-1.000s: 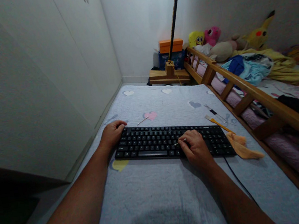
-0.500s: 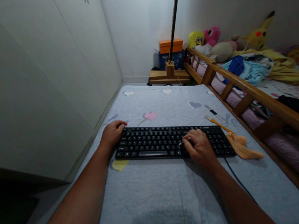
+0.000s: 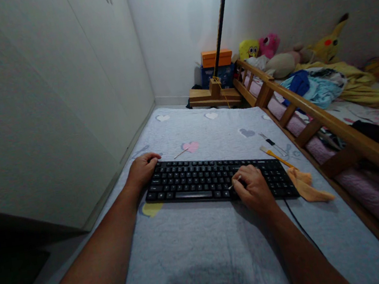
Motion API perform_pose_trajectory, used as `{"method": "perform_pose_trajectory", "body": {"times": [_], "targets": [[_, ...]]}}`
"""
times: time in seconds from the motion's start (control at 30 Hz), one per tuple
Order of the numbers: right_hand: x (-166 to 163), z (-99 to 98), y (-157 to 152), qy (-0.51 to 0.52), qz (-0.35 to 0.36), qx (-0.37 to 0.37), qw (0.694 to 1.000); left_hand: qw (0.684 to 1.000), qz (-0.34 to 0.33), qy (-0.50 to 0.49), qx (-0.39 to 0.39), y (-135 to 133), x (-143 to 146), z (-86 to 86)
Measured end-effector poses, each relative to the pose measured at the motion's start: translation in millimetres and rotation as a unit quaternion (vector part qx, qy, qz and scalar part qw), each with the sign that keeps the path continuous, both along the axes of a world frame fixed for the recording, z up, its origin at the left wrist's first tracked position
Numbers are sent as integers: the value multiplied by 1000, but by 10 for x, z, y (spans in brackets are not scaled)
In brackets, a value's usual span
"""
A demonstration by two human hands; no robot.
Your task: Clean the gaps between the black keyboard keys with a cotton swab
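A black keyboard (image 3: 191, 179) lies flat on the pale blue cloth with heart prints (image 3: 197, 244). My left hand (image 3: 143, 170) is closed round its far left corner. Over the keys left of the number pad is my right hand (image 3: 252, 187), pinching a cotton swab (image 3: 234, 182) whose tip points down at the lower right letter keys. A second cotton swab (image 3: 181, 153) rests on the cloth behind the keyboard, across a pink heart.
Right of the keyboard lie an orange cloth (image 3: 306, 185), a yellow-handled brush (image 3: 276, 157) and tweezers (image 3: 271, 142). The keyboard cable (image 3: 302, 225) runs toward me. A wooden bed rail (image 3: 301, 107) borders the right; a white cabinet (image 3: 65, 108) stands left.
My right hand has shifted very slightly, and the swab's tip has dipped lower toward the keys. The left hand and the keyboard have stayed in place.
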State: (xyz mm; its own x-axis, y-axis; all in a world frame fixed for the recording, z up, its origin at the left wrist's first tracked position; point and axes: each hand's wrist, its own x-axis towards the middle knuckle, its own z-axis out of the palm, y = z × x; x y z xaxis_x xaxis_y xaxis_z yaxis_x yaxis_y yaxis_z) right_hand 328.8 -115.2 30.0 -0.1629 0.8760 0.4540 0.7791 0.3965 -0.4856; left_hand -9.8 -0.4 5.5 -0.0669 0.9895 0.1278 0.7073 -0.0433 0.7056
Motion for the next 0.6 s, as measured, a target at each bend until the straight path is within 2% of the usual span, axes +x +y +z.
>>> {"method": "perform_pose_trajectory", "body": {"times": [0.6], "targets": [[-52, -25, -15, 11, 43, -8, 999, 1000, 1, 1, 2, 32, -12, -31]]}}
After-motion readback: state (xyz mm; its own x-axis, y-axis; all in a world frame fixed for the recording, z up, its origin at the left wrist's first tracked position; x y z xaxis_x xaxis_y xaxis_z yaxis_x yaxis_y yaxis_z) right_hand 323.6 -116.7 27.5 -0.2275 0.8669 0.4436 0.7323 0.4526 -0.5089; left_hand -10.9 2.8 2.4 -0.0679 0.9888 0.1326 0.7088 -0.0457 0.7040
